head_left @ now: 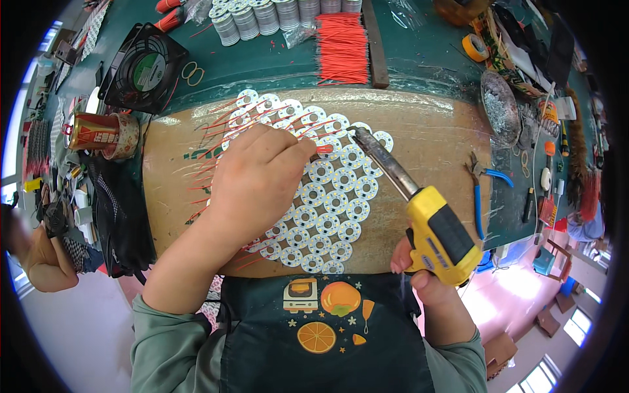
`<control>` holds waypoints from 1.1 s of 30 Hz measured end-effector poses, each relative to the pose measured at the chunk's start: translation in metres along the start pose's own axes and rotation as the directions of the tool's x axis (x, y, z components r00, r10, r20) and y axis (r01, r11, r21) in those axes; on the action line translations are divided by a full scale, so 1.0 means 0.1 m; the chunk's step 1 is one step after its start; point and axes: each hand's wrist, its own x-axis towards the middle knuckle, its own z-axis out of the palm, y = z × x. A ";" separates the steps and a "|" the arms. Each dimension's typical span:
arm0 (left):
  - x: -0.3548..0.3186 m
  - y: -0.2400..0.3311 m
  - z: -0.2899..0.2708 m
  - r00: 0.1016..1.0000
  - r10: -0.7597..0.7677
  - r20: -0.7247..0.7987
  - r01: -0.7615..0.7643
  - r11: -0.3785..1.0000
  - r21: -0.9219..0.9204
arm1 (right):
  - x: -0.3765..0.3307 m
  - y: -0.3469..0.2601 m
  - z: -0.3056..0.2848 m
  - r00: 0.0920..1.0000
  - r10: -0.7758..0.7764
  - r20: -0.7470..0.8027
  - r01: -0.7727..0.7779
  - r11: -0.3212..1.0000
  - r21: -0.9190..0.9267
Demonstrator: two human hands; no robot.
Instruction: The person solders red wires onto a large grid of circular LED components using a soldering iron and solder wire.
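Note:
My right hand (426, 278) grips a yellow and black soldering gun (440, 239). Its metal barrel slants up and left, so the tip is over the upper right part of a sheet of round white LED boards (321, 171). Just left of that tip, my left hand (259, 177) is closed with its back upward above the boards. Red wires (324, 149) poke out beyond its thumb and forefinger; how many it holds is hidden. Thin red wires (226, 121) trail leftward from boards along the sheet's left side, and my hand covers part of these boards.
The boards lie on a brown work mat (426, 157). Behind it are a pile of red wires (342, 49), stacked round boards (246, 19) and a black fan (144, 69). Blue-handled cutters (478, 190) and a metal dish (499, 108) lie right. Another person (49, 252) is far left.

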 end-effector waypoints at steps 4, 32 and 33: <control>-0.05 -0.05 0.09 1.000 0.030 0.006 -0.030 0.999 0.030 | -0.01 0.11 -0.05 0.994 -0.036 0.101 0.047 0.993 -0.104; -0.09 -0.11 0.18 0.998 0.045 -0.032 -0.045 0.999 0.008 | 0.02 -0.07 0.04 0.987 0.157 -0.040 -0.159 0.986 -0.055; -0.09 -0.11 0.19 0.998 0.044 -0.035 -0.044 0.999 0.004 | 0.02 -0.07 0.03 0.985 0.163 -0.046 -0.166 0.984 -0.071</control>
